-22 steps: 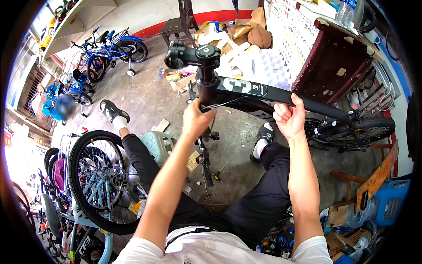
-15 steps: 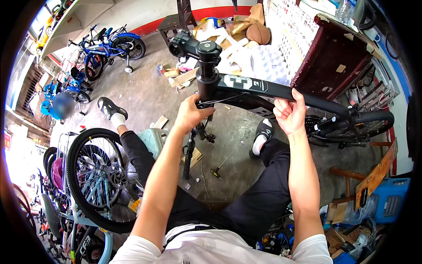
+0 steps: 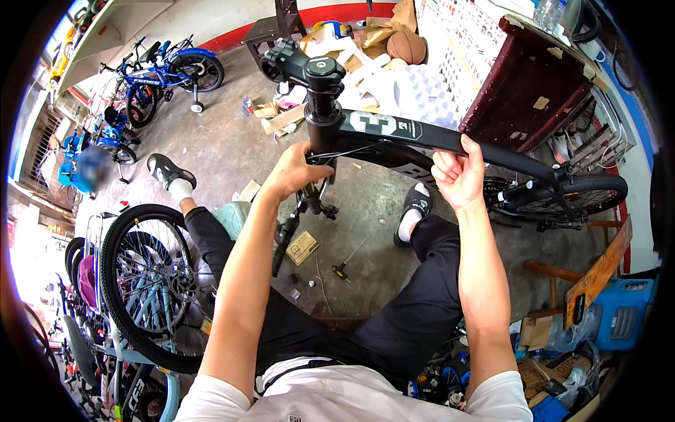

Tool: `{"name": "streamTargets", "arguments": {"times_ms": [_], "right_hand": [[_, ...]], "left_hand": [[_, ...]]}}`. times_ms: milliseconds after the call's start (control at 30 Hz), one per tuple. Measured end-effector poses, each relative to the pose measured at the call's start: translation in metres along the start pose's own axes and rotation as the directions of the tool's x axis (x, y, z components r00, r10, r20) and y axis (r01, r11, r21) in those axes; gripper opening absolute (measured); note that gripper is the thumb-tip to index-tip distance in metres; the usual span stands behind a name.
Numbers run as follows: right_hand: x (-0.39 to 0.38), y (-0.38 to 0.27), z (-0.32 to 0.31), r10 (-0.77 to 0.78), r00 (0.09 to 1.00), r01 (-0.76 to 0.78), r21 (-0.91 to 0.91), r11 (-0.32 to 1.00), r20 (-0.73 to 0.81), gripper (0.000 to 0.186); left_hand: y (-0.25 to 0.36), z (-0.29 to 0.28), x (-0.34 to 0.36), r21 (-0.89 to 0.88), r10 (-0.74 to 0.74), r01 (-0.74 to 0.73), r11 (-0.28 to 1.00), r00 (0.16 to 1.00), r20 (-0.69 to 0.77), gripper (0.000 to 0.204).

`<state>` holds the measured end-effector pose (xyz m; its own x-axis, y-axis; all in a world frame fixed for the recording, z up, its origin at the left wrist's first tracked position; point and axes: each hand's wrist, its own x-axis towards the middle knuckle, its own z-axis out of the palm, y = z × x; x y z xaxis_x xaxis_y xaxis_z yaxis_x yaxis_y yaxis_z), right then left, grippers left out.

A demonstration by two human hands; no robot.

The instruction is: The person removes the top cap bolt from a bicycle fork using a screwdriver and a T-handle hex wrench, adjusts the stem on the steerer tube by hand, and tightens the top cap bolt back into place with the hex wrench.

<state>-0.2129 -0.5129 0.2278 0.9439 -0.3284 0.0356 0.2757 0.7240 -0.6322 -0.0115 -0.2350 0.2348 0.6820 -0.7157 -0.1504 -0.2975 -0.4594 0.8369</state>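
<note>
A black bicycle frame (image 3: 506, 156) stretches from the centre to the right, its rear wheel (image 3: 603, 195) attached. At its front, a stem (image 3: 325, 69) tops the head tube. Below it hangs the fork (image 3: 283, 246), with no wheel between its legs. My left hand (image 3: 294, 172) wraps round the lower head tube, thumb near a thin cable; some fingers are hidden behind the tube. My right hand (image 3: 458, 172) has curled fingers pinching the top tube's edge. A T-handled tool (image 3: 341, 273) lies on the floor between my feet, beside a small flat box (image 3: 302, 247).
A loose wheel (image 3: 112, 281) stands at my left, near a pale blue bicycle (image 3: 172, 394). Small blue bikes (image 3: 158, 79) stand far left. Cardboard scraps and a basketball (image 3: 406, 48) lie ahead. A dark red cabinet (image 3: 527, 91), a wooden stool (image 3: 598, 271) and a blue case (image 3: 624, 316) are at right.
The front of the frame has shifted slightly left with my left hand. The fork's lower end has swung left, uncovering more of the small box. Both hands keep their hold.
</note>
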Motion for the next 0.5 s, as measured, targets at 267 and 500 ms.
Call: {"name": "streamTargets", "arguments": {"times_ms": [267, 500], "right_hand": [[0.006, 0.004, 0.0, 0.022, 0.999, -0.022, 0.021, 1.0, -0.024, 0.052], [0.011, 0.01, -0.01, 0.09, 0.992, -0.088, 0.029, 0.996, -0.088, 0.053]], "left_hand": [[-0.012, 0.064, -0.001, -0.051, -0.089, 0.073, 0.996, 0.796, -0.599, 0.028], [-0.038, 0.05, 0.011, -0.105, -0.081, 0.043, 0.993, 0.916, -0.393, 0.025]]}}
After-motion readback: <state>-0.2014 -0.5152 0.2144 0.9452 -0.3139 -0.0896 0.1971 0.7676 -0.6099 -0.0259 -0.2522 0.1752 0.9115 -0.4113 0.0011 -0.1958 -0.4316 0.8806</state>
